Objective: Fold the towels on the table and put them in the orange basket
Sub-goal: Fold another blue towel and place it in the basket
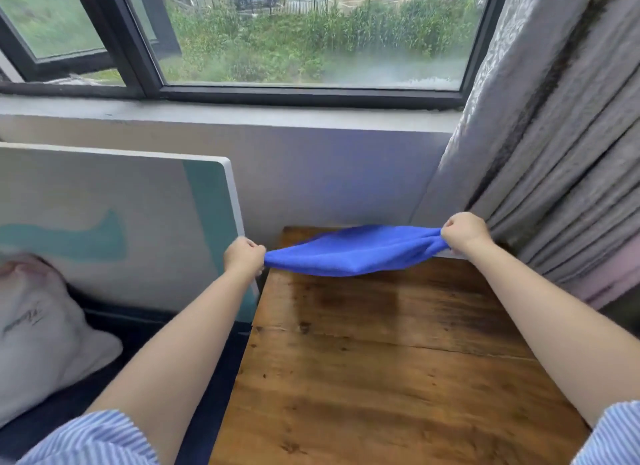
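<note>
A bright blue towel (353, 251) hangs stretched in the air over the far end of the wooden table (388, 378). My left hand (244, 257) grips its left end just past the table's left edge. My right hand (465, 232) grips its right end near the curtain. The towel sags a little in the middle, just above the tabletop. No orange basket is in view.
A grey curtain (554, 160) hangs close on the right. A white and teal board (114, 222) leans against the wall to the left. A white pillow (38, 329) lies on dark bedding at the lower left. The window sill (225, 113) runs behind.
</note>
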